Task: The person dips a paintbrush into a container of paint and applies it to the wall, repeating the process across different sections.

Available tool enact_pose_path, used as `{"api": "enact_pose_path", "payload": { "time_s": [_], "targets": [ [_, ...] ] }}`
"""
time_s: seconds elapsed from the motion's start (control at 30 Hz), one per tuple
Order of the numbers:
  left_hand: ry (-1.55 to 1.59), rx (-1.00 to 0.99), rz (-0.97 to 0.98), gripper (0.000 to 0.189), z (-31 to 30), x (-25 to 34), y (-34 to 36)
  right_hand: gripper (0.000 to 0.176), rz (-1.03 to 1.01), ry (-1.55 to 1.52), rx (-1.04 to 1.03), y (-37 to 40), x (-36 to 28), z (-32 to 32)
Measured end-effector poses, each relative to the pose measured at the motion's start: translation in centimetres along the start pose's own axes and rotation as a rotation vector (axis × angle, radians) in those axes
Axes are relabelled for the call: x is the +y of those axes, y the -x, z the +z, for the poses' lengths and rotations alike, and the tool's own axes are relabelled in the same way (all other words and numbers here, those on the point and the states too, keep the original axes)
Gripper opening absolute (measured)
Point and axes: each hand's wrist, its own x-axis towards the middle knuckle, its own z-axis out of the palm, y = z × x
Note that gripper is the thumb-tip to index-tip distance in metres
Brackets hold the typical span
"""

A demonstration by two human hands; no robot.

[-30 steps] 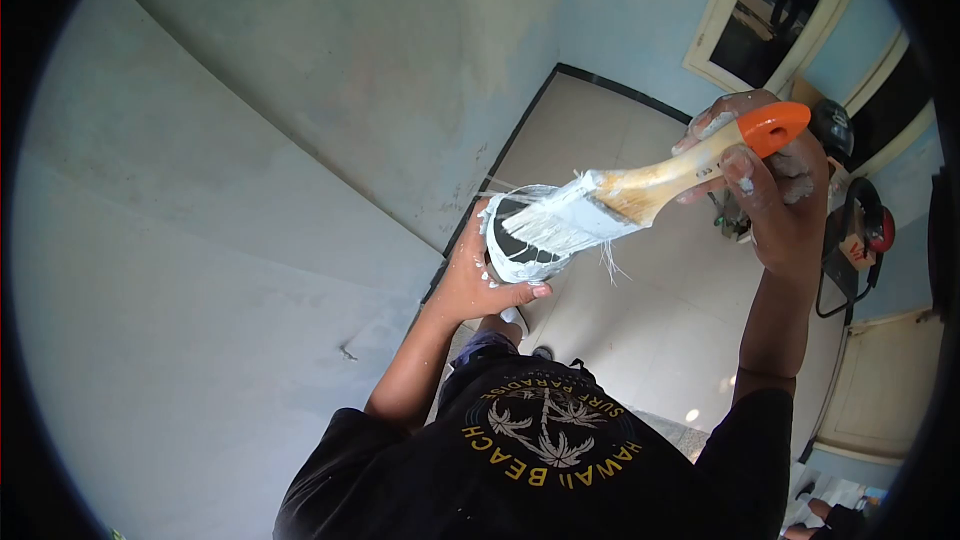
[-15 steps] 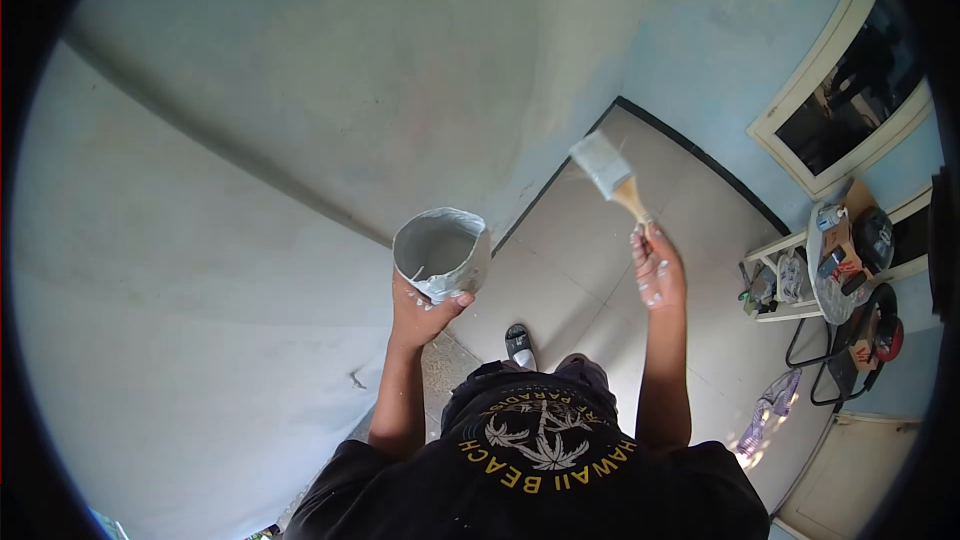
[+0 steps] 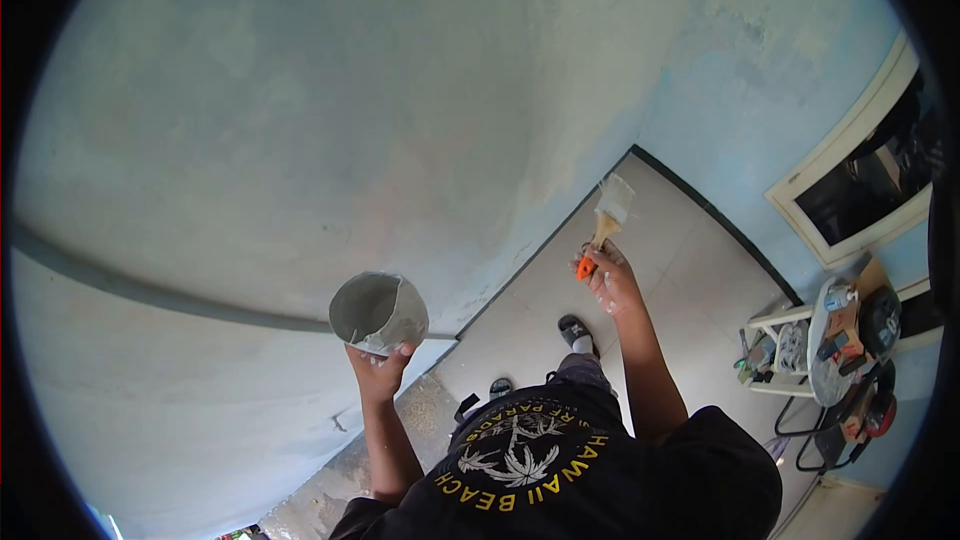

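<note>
A paint-smeared pot (image 3: 405, 318) with a ragged rim rests in my left hand (image 3: 380, 372), the thumb pressed against its near side. Greyish paint coats the inside of the pot. My right hand (image 3: 612, 282) is wrapped round the handle of a flat paintbrush (image 3: 613, 202), whose orange handle end shows at the fingers. The white-coated bristles point up and away from me, in front of the wall's foot. White paint spots mark the fingers of both hands.
A patchy pale wall (image 3: 300, 120) fills the upper left, with a ledge line (image 3: 150, 287) across it. Tiled floor (image 3: 690, 270) lies below. At the right stand a cluttered white table (image 3: 825, 380), a black-framed chair (image 3: 815, 450) and a framed window (image 3: 800, 195).
My view has turned and shifted toward the wall. The pot sits lower and farther left, and the brush has swung upright, lower in the frame. Both my feet now show.
</note>
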Motion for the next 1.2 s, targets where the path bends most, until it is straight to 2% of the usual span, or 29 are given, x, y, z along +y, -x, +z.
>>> {"api": "enact_pose_path", "payload": {
  "time_s": [0.07,0.17,0.2,0.23,0.3,0.33,0.4,0.43,0.5,0.57,0.67,0.73,0.83,0.9,0.97,1.07,1.13,1.17,1.2],
  "targets": [
    [-0.004,0.091,0.005,0.085,1.8,-0.7,0.3,0.011,0.032,0.115,0.036,-1.9,-1.5,0.6],
    [0.074,0.222,-0.034,0.091,6.1,-2.3,-1.1,0.009,0.122,0.234,-0.044,-7.2,-4.9,-1.2],
    [0.077,0.221,-0.064,0.108,7.2,-2.9,-1.7,0.010,0.140,0.300,-0.026,-8.9,-5.8,-1.8],
    [0.069,0.231,-0.061,0.108,8.5,-2.7,-2.1,0.010,0.149,0.297,-0.036,-10.1,-7.1,-1.7],
    [0.057,0.240,-0.123,0.107,10.6,-2.6,-2.6,0.015,0.202,0.894,0.074,-12.1,-9.6,-1.6],
    [0.033,0.244,-0.138,0.107,11.3,-2.5,-2.8,0.015,0.211,0.895,0.064,-12.8,-10.3,-1.4],
    [0.014,0.268,-0.128,0.107,12.3,-2.3,-2.8,0.020,-0.269,1.454,-0.029,-13.7,-11.3,-1.0],
    [0.002,0.281,-0.112,0.106,12.8,-2.1,-2.9,0.020,-0.268,1.455,-0.038,-13.9,-12.1,-0.5],
    [-0.018,0.301,-0.098,0.106,13.6,-1.5,-3.1,0.026,-0.517,1.415,-0.073,-13.6,-13.8,1.6],
    [-0.039,0.315,-0.085,0.105,13.9,-1.3,-3.2,0.032,-0.429,1.362,-0.054,-12.3,-17.1,6.1],
    [-0.032,0.306,-0.068,0.103,14.1,-1.3,-3.8,0.035,-0.487,1.348,-0.114,-11.1,-21.5,11.9],
    [-0.013,0.339,-0.072,0.100,14.4,-1.6,-4.2,0.031,-0.725,1.334,-0.175,-11.2,-23.6,14.9],
    [-0.023,0.297,-0.068,0.098,14.5,-1.3,-4.9,0.029,-0.798,1.264,-0.223,-12.2,-24.7,18.3],
    [-0.020,0.274,-0.067,0.097,14.7,-1.2,-5.1,0.027,-0.787,1.285,-0.217,-13.4,-23.8,18.3],
    [-0.020,0.249,-0.064,0.096,15.0,-0.9,-5.4,0.028,-0.737,1.471,-0.209,-15.6,-21.7,16.8],
    [0.008,0.247,-0.044,0.095,15.1,-0.8,-5.6,0.036,-0.562,1.633,-0.123,-17.5,-17.0,11.1],
    [-0.006,0.278,-0.053,0.095,14.7,-0.8,-5.3,0.041,-0.339,1.739,-0.156,-18.3,-14.3,6.8],
    [-0.008,0.276,-0.054,0.095,14.3,-0.9,-5.2,0.041,-0.338,1.737,-0.154,-18.8,-14.0,5.7],
    [-0.014,0.274,-0.060,0.095,14.0,-1.0,-5.0,0.043,-0.193,1.842,-0.218,-19.3,-13.7,4.5]
  ]
}}
